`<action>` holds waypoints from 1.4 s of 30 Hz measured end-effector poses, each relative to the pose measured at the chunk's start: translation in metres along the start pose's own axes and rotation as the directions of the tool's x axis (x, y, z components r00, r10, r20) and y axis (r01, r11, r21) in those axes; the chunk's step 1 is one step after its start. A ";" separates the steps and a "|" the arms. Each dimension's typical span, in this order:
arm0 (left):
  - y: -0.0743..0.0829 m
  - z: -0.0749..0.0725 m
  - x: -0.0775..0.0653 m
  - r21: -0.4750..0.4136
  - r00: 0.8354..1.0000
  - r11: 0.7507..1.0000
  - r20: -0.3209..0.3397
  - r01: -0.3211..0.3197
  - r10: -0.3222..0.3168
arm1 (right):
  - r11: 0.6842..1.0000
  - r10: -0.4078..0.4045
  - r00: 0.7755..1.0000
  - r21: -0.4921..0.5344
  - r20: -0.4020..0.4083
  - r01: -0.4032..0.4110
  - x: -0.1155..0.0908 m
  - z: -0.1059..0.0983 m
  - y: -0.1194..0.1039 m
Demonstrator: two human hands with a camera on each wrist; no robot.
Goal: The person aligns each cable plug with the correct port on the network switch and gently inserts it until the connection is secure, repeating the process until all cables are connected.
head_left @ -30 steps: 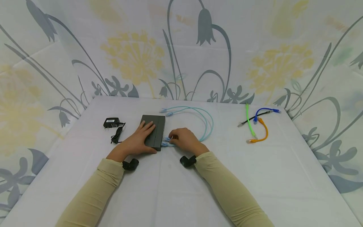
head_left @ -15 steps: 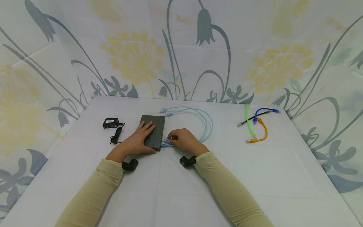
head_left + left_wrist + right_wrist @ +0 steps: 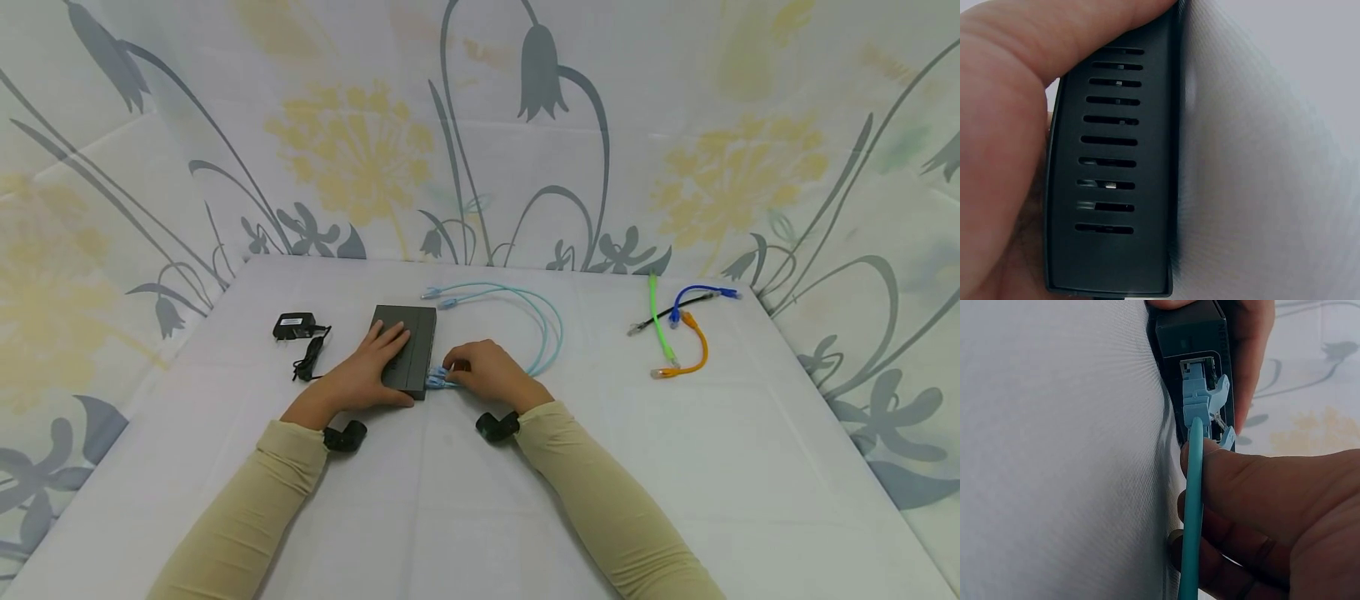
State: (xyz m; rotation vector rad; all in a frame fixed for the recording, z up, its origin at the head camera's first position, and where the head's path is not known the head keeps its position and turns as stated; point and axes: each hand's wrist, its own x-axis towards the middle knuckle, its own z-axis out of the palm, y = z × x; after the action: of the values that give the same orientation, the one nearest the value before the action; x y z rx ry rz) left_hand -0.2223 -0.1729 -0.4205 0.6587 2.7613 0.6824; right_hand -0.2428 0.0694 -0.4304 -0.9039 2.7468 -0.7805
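In the head view a dark grey network switch (image 3: pixel 411 354) lies flat on the white table. My left hand (image 3: pixel 360 375) rests on its top with fingers spread, its thumb along the near side; the left wrist view shows that thumb over the slotted side wall (image 3: pixel 1110 140). My right hand (image 3: pixel 491 371) pinches the plug end of a light blue Ethernet cable (image 3: pixel 558 321) at the switch's right edge. In the right wrist view one light blue plug (image 3: pixel 1196 394) sits in a port. A second plug (image 3: pixel 1227 437) beside it is mostly hidden by my right thumb.
A black power adapter (image 3: pixel 294 325) with a bundled cord lies left of the switch. Two free Ethernet plugs (image 3: pixel 447 302) point left behind it. Green (image 3: pixel 660 321), blue (image 3: pixel 697 289), black (image 3: pixel 682 310) and orange (image 3: pixel 705 346) short cables lie at the right.
The plug in my right hand has shifted slightly toward the near plug at the switch's edge. My left hand and the switch stay in place.
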 end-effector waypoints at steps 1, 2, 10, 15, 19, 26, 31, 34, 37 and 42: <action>0.000 0.000 0.000 0.000 1.000 1.000 0.000 0.000 0.000 | 1.000 -0.003 1.000 -0.002 -0.002 0.003 0.000 0.000 0.000; 0.000 0.000 0.000 0.000 1.000 1.000 -0.001 0.000 0.000 | 1.000 -0.006 1.000 -0.001 -0.003 0.006 0.000 0.000 0.001; 0.000 0.000 0.000 -0.001 1.000 1.000 -0.003 0.004 -0.004 | 1.000 -0.015 1.000 0.001 -0.006 0.015 0.000 0.000 0.002; -0.002 0.001 0.000 0.000 1.000 1.000 0.000 0.008 -0.008 | 1.000 -0.012 1.000 0.011 0.001 0.012 0.000 0.000 0.001; -0.003 0.003 -0.001 -0.004 1.000 1.000 0.009 0.014 -0.014 | 1.000 -0.008 1.000 0.017 0.009 0.007 -0.001 0.000 0.001; -0.004 0.002 0.000 0.001 1.000 1.000 0.001 0.002 -0.002 | 1.000 -0.019 1.000 0.008 -0.004 0.019 0.000 -0.001 0.002; -0.003 0.002 0.001 -0.004 1.000 1.000 -0.003 -0.005 0.005 | 1.000 -0.027 1.000 0.003 -0.006 0.027 0.000 0.000 0.002; -0.003 0.001 0.001 -0.007 1.000 1.000 -0.003 -0.005 0.005 | 1.000 -0.029 1.000 0.002 -0.004 0.029 0.000 0.000 0.001; -0.003 0.002 0.001 -0.003 1.000 1.000 -0.004 -0.008 0.008 | 1.000 -0.031 1.000 -0.001 -0.006 0.031 -0.001 0.000 0.001; -0.002 0.002 0.001 -0.006 1.000 1.000 -0.007 -0.011 0.011 | 0.999 -0.040 0.999 -0.015 -0.018 0.039 0.000 0.001 0.002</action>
State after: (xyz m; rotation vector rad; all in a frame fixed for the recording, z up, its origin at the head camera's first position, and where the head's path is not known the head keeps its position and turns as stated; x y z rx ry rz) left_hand -0.2233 -0.1740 -0.4232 0.6715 2.7629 0.6961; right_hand -0.2433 0.0704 -0.4319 -0.9615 2.7618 -0.7793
